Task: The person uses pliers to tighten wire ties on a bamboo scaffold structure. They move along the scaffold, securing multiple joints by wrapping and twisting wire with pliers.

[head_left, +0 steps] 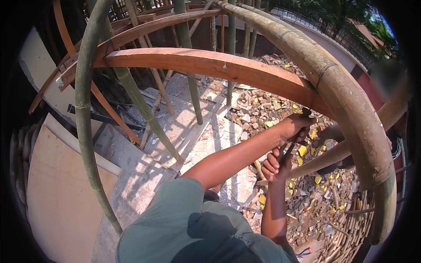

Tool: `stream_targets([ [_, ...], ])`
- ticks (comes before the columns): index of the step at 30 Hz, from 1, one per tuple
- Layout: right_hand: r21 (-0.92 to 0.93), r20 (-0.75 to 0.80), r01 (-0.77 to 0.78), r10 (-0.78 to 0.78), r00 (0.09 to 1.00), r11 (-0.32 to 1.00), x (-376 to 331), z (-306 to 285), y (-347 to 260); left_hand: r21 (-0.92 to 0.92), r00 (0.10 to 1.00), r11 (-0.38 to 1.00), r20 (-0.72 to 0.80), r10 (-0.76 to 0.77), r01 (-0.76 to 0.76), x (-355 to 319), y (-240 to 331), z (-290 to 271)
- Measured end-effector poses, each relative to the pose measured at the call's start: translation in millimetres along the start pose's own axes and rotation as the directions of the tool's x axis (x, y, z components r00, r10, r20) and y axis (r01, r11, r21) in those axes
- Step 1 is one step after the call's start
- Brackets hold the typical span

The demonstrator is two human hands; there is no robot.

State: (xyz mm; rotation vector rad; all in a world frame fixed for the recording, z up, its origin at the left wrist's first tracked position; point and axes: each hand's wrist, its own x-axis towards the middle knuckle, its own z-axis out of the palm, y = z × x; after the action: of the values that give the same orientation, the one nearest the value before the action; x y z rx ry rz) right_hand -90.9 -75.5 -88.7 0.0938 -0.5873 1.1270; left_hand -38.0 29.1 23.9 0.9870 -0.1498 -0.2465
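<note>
My left hand (294, 128) reaches far out and is closed around the upper part of a dark slim tool (290, 149). The tool's tip sits where the curved wooden plank (210, 65) meets the thick bamboo pole (346, 101). My right hand (275, 165) is just below, fingers curled around the tool's lower handle. A thinner bamboo pole (326, 158) runs across right behind both hands. What kind of tool it is cannot be made out.
Upright green bamboo poles (84, 131) and slanted ones (144, 109) form scaffolding to the left. Far below lie concrete slabs (184, 127), a plywood sheet (57, 197) and brick rubble (267, 105). A bundle of thin canes (351, 232) sits at the lower right.
</note>
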Motion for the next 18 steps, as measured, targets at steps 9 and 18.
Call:
stream_targets([
  [9,-0.882,-0.378,-0.443,-0.802,0.462,0.161,-36,20,-26,0.624,0.73,0.756,-0.422,0.538,-0.198,18,-12,45],
  [18,0.048,0.149,-0.131,0.123,0.981,0.99,-4,3,-22,0.161,0.993,0.98,-0.001,0.118,-0.116,-6,11,25],
])
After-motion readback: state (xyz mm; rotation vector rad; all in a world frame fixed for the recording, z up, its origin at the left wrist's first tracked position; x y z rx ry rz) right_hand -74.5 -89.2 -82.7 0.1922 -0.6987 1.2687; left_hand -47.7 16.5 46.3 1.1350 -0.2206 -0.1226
